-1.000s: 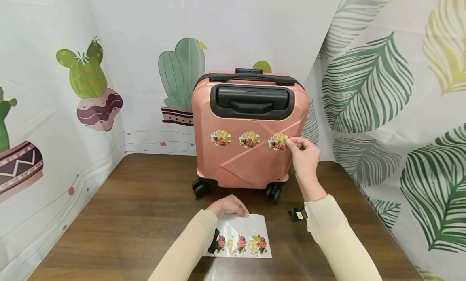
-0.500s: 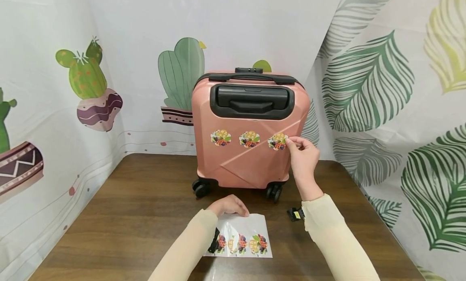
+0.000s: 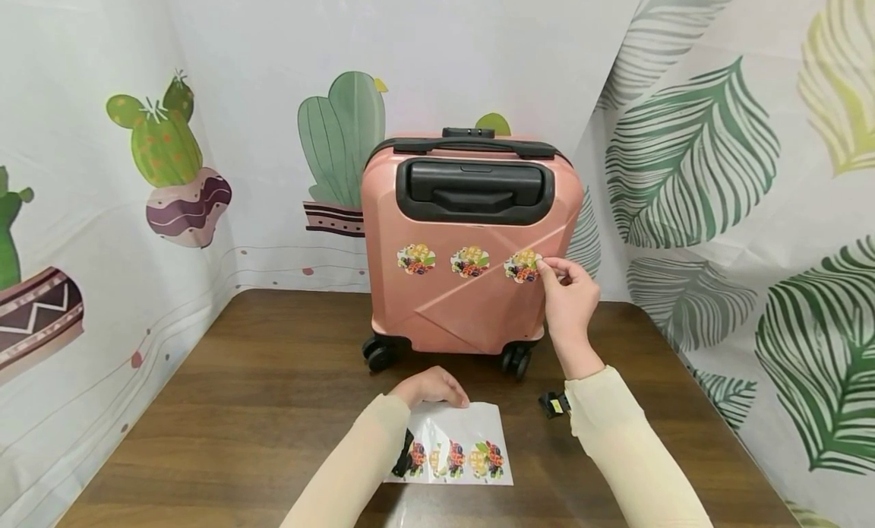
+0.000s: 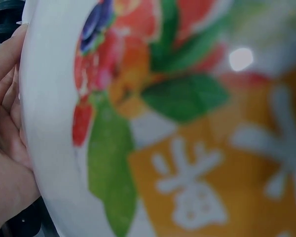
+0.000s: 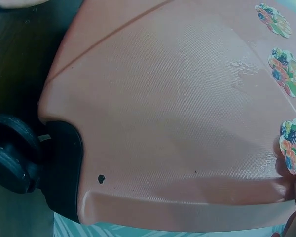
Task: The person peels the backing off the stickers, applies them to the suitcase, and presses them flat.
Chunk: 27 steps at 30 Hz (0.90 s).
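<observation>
A pink suitcase (image 3: pixel 451 308) stands upright with two fruit stickers (image 3: pixel 416 260) flat on its face, at the left and middle. At the right of that row, my right hand (image 3: pixel 573 296) pinches the edge of a third fruit sticker (image 3: pixel 522 266) between thumb and fingers. The right wrist view shows this sticker (image 5: pixel 292 145) at the suitcase face, its far side cut off by the frame. My left hand (image 3: pixel 434 385) grips the top edge of a white sticker sheet (image 3: pixel 472 422) printed with several fruit designs. Close up, the sheet (image 4: pixel 47 123) fills most of the left wrist view.
The suitcase's black wheels (image 3: pixel 379 353) rest on a brown wooden table (image 3: pixel 266 406). A black wrist device (image 3: pixel 552 404) shows beside the right sleeve. Cloth printed with cacti and leaves (image 3: pixel 690 156) hangs behind and at both sides.
</observation>
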Motion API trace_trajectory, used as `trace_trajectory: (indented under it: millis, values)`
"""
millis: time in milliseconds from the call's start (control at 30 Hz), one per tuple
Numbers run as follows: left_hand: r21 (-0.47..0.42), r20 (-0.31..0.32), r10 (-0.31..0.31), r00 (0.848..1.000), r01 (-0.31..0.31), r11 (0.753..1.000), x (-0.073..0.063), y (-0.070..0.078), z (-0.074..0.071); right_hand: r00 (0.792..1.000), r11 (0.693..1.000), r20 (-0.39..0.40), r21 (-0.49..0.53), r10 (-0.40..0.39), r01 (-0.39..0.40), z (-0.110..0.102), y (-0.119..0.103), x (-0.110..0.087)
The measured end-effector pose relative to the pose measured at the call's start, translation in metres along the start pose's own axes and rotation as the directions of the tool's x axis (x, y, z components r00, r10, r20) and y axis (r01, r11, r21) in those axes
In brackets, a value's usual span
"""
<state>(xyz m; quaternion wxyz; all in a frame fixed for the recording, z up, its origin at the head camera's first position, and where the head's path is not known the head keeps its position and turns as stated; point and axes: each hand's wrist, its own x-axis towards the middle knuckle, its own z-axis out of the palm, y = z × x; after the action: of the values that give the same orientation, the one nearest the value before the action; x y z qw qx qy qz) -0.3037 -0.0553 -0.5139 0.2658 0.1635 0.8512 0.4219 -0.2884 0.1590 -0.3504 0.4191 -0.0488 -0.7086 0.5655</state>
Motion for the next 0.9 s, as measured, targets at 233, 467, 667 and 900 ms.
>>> trace_trajectory:
  millis: [233,467,667,900]
  values:
    - [0.000,-0.005,-0.002,1.000,0.002,1.000,-0.0016,-0.0002,0.0004,0.998,0.999,-0.019,-0.008,-0.054,0.054,0.0013,0.0022,-0.0007]
    - [0.002,-0.012,-0.005,1.000,0.005,1.000,-0.0030,0.0001,0.0008,0.996,0.996,-0.026,-0.009,-0.086,0.086,0.0010,0.0024,-0.0015]
    - [0.012,-0.014,-0.007,1.000,0.007,1.000,-0.0040,0.0006,0.0013,0.995,0.995,-0.029,-0.029,-0.094,0.093,0.0008,0.0024,-0.0019]
    - [0.007,-0.016,-0.007,1.000,0.008,1.000,-0.0037,0.0003,0.0012,0.996,0.996,-0.030,-0.036,-0.080,0.078,0.0003,0.0002,-0.0012]
